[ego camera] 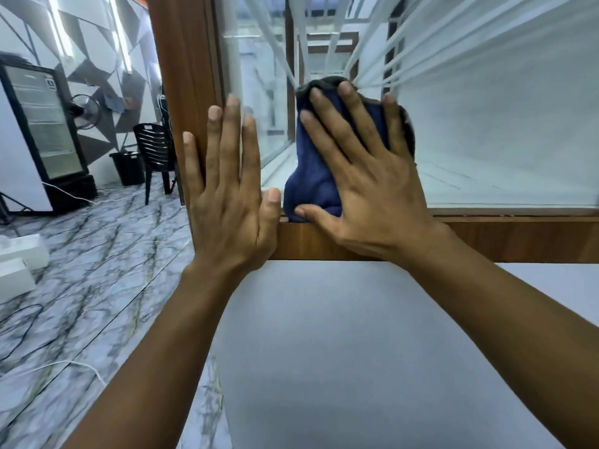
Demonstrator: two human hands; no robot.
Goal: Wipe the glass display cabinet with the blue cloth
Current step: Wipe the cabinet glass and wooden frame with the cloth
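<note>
the right hand (366, 183) lies flat with fingers spread and straight, pressing a bunched, fuzzy dark blue cloth (312, 176) against the smooth front pane of the wood-framed glass display cabinet (486, 140). it grasps nothing and only pins the cloth. the cloth is lumpy under the palm, its top bulging past the fingertips and its bottom fold touching the thumb, right at the brown wood-grain bottom rail (518, 238). the left hand (227, 202), just beside the right thumb, is also unclenched, with fingers straight and flat across the brown wood-grain corner post (181, 76) and the glass edge next to it. to the right of the right hand the pane runs wide, with white stripes reflected in it; glass continues above both hands. below the wrists sits a matte pale grey flat panel (356, 335). left of the left hand, a glossy grey-veined marble floor (81, 270) opens out, crossed by thin cables (81, 364), toward a black ribbed plastic chair (155, 150) and a black-framed glass-door fridge (45, 124).
</note>
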